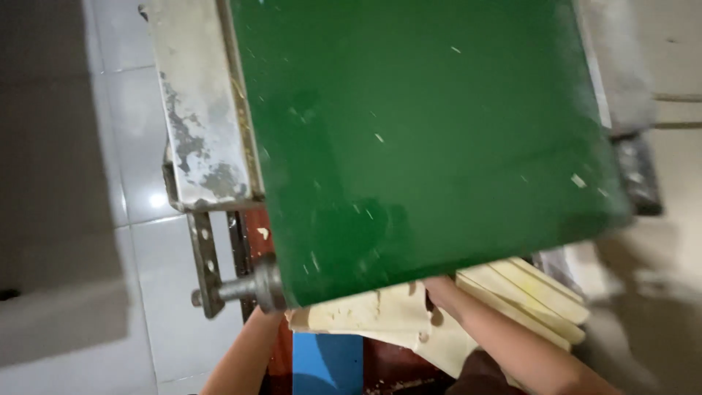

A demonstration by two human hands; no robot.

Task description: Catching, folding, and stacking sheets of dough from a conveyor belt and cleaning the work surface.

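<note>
Both my forearms reach up under the green belt (431, 139), which hides most of my fingers. My right hand (442, 292) lies on the pale dough sheets (380, 314) below the belt's edge; my left hand (263, 311) is hidden, its grip unclear. White floor tiles (139, 146) lie open to my left.

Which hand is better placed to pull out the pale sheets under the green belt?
Probably the right hand: it already rests on the pale sheets at the green belt edge. The left forearm reaches toward the metal roller instead.
</note>
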